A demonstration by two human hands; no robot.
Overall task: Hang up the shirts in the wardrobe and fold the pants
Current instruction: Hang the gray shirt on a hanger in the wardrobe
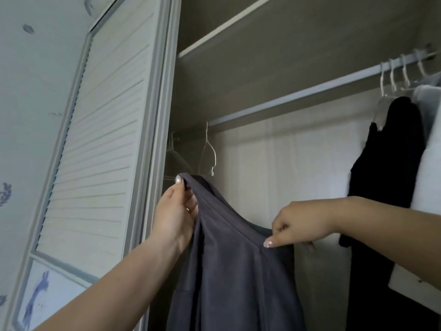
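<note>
A dark grey garment hangs in front of the open wardrobe, held up by both hands. My left hand grips its top left corner, thumb up. At the top right edge my right hand pinches the fabric. The cloth sags between the two hands and drops out of view at the bottom. Just behind the left hand an empty wire hanger hangs from the rail. I cannot tell whether the garment is a shirt or pants.
A black garment and a white one hang on white hangers at the rail's right end. More empty wire hangers hang at the far left. A louvred sliding door stands left; a shelf runs above.
</note>
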